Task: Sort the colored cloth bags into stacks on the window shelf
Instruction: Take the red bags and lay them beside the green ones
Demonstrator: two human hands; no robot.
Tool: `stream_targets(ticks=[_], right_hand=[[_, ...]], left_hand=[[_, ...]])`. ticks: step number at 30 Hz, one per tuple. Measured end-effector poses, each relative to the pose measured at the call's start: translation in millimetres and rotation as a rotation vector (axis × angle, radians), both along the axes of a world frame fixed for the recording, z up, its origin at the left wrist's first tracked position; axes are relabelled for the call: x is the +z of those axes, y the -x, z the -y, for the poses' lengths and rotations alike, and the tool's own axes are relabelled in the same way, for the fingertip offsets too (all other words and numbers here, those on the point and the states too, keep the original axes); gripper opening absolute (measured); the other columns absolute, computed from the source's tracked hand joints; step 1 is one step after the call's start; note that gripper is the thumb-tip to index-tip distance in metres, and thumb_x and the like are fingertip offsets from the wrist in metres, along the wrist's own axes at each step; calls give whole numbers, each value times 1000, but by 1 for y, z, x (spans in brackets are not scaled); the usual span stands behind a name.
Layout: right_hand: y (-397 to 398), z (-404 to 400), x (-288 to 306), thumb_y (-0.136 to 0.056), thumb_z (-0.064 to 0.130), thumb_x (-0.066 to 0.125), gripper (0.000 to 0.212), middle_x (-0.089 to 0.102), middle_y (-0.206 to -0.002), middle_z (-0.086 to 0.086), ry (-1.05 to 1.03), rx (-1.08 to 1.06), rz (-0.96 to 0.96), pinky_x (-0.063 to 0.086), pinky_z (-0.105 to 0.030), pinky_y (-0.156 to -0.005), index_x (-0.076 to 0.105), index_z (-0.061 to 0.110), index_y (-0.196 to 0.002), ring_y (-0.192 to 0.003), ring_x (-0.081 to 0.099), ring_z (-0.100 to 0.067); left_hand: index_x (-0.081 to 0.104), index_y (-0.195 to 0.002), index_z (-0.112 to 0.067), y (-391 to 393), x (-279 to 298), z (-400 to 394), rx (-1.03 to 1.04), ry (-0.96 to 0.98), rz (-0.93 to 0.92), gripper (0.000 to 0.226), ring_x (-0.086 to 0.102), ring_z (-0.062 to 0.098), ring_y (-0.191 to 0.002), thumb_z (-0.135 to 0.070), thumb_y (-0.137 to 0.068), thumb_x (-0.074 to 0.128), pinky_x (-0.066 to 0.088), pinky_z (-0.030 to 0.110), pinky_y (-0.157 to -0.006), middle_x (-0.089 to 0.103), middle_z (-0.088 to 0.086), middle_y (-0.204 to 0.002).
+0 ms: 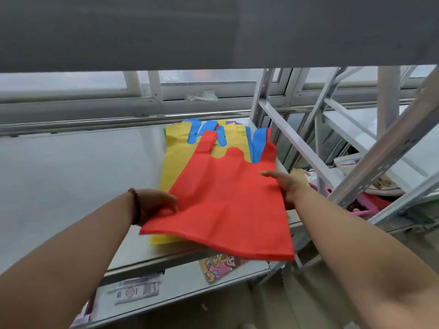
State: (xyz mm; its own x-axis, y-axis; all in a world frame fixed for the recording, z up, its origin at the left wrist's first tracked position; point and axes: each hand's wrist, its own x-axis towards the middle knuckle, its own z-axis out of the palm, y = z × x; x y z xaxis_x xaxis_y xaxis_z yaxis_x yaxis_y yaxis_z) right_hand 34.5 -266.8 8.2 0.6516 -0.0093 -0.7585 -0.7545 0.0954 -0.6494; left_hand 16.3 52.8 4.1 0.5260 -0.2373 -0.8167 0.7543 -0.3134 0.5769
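Shelf edge under hand-held red bag

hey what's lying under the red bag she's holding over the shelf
Under the red bag a yellow bag shows at its left, with blue bags past its handles. Green and purple edges peek out at the far end. Whatever lies directly beneath is covered.
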Motion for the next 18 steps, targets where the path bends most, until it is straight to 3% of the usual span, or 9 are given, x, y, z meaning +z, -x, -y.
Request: stream_targets(ticks=[2,6,8,10,12,14,16,18], right_hand=[[-7,-1,-2,-83,39,62,30,66,-85,-9,5,-24,-19,52,-34,-70,62,11,-95,-74,63,-24],[-9,-4,-5,-90,33,57,20,67,-72,-7,92,-46,-20,55,-26,-50,59,16,-100,-54,65,-18],[-5,-3,-5,-92,22,57,22,65,-80,-8,123,-46,61,55,-33,-62,58,14,-112,-66,63,-20],[2,5,-3,-92,10,54,31,64,-84,-9,156,-45,186,52,-37,-70,55,10,-123,-74,62,-22],[13,17,5,-90,4,54,36,64,-88,-8,210,-30,303,53,-35,-69,54,7,-126,-77,62,-22],[30,30,14,-89,2,54,38,66,-94,-8,221,-18,403,54,-38,-79,55,5,-127,-83,63,-23],[50,47,27,-90,0,54,35,70,-90,-4,166,-58,515,57,-36,-76,55,7,-124,-82,67,-20],[76,67,40,-90,-1,54,30,71,-93,-5,98,-76,606,58,-34,-71,56,9,-118,-90,69,-22]], left_hand=[[69,-59,-5,3,-6,0,-32,56,-73,6,65,21,-46,-3,-59,63,56,26,-53,68,11,-57],[68,-82,-12,0,-16,14,-78,84,-45,21,69,16,-58,-29,-70,66,52,28,-66,72,4,-70],[67,-89,-9,1,-18,27,-81,53,27,14,72,19,-62,-20,-81,65,56,34,-70,75,7,-73],[66,-92,-9,4,-18,38,-91,7,128,7,72,19,-60,-10,-86,62,59,34,-63,76,7,-70],[66,-95,-8,10,-17,48,-90,-35,233,12,70,21,-62,-4,-85,63,59,35,-68,74,7,-72],[66,-101,-10,19,-14,56,-90,-91,353,20,66,23,-70,-4,-82,67,56,35,-73,71,9,-85],[66,-107,-6,30,-12,64,-71,-107,441,27,65,26,-82,-6,-80,69,54,39,-83,68,14,-97],[65,-110,0,46,-11,75,-31,-67,478,31,65,26,-81,-6,-80,69,54,42,-87,68,18,-99]])
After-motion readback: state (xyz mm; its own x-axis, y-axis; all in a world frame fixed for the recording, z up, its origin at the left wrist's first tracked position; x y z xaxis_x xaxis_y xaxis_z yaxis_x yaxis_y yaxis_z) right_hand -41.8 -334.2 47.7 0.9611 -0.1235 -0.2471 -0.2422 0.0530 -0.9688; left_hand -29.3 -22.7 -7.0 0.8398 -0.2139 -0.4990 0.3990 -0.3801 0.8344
